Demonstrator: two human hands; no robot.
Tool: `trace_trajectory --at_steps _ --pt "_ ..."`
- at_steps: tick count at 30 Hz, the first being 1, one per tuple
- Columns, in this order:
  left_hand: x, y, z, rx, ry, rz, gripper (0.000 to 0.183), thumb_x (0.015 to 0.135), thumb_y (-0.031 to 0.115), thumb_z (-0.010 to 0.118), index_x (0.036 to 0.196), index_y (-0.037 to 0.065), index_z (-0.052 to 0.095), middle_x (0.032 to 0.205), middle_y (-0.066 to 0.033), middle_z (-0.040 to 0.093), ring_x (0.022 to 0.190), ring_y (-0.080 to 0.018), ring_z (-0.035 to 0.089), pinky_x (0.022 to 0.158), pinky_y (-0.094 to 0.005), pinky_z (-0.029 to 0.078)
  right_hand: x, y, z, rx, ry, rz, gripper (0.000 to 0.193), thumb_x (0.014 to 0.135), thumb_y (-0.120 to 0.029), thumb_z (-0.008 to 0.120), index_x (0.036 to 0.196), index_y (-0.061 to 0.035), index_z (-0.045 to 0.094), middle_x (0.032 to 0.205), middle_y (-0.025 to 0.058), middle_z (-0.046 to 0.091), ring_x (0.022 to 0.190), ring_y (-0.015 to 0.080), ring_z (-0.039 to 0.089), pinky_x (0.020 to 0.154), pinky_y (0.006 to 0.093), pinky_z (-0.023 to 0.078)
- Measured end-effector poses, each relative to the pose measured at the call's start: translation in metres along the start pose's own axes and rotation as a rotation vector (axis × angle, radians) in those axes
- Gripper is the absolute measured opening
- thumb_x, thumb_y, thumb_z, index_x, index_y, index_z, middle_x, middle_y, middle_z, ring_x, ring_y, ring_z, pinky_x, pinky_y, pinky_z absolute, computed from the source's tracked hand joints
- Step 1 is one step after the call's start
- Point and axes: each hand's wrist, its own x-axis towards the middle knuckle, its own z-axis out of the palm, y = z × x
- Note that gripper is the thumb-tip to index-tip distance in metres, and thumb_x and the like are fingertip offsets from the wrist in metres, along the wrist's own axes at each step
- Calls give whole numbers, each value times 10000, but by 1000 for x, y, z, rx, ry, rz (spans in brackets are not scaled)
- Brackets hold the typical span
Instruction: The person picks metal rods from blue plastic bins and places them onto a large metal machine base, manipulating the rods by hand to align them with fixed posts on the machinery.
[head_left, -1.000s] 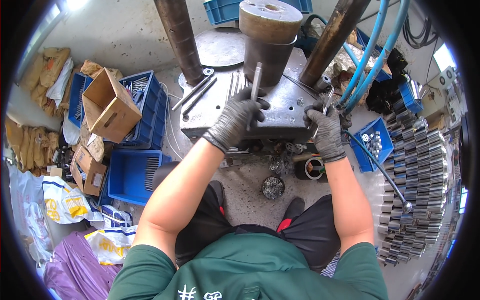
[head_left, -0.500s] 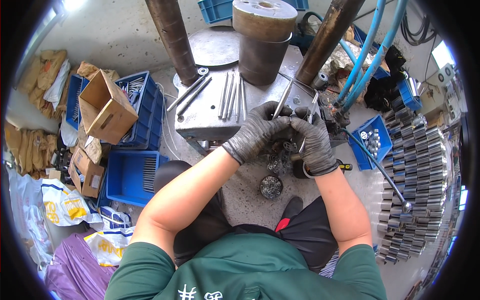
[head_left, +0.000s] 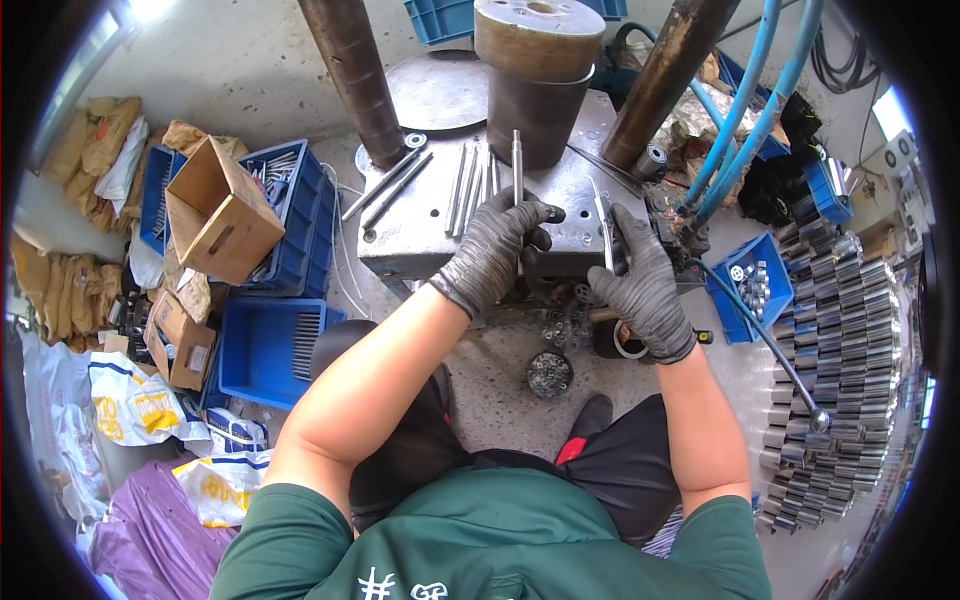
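My left hand (head_left: pixel 492 250), in a dark grey work glove, is closed around a stepped metal shaft (head_left: pixel 517 165). The shaft stands nearly upright, its narrower end pointing away from me. In my gloved right hand (head_left: pixel 645 285) is a slim, pointed metal tool (head_left: pixel 603 215), between the thumb and fingers; its exact kind is unclear. A gap separates the hands, both above the near edge of the metal machine table (head_left: pixel 400 245). Several more metal shafts (head_left: pixel 462 195) lie on the table left of my hands. Below, small metal rings fill a round container (head_left: pixel 549 374).
Thick steel columns (head_left: pixel 350 80) and a large metal cylinder (head_left: pixel 540 100) rise from the table. Blue bins (head_left: pixel 265 350) and an open cardboard box (head_left: pixel 222 210) stand left. Right are a blue parts bin (head_left: pixel 752 290), blue hoses (head_left: pixel 745 110) and stacked metal cylinders (head_left: pixel 835 380).
My hands have come apart, the left leftward and the right rightward. The shaft has turned from slanting to nearly upright, and the pointed tool now stands away from it.
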Motion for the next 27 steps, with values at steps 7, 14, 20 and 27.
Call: trace_trajectory --at_steps 7,14,20,27 --pt "-3 13 -3 44 24 -85 175 947 158 702 1004 41 586 810 -64 657 591 -97 584 467 -205 456 2 0 -9 -456 113 -463 676 633 -23 717 1307 -60 665 1142 230 652 1008 407 638 911 477 524" --pt "-3 11 0 64 53 -63 181 946 167 704 1011 48 584 689 -23 589 568 -101 572 445 -215 417 4 -7 -7 -499 119 -511 626 642 -1 700 1264 -69 689 1115 200 674 975 393 644 881 482 518" --pt "-4 11 -1 123 -4 -75 208 935 185 725 1008 58 578 675 -18 571 548 -109 555 455 -233 412 3 -8 -6 -502 119 -507 598 645 -7 706 1239 -84 702 1099 192 680 958 393 643 873 491 510" --pt "-15 22 6 443 -54 34 237 987 264 661 1045 36 632 690 2 586 561 -79 532 506 -212 413 4 2 -9 -375 63 -385 519 724 26 646 1234 -55 703 1035 185 689 883 375 659 826 442 538"
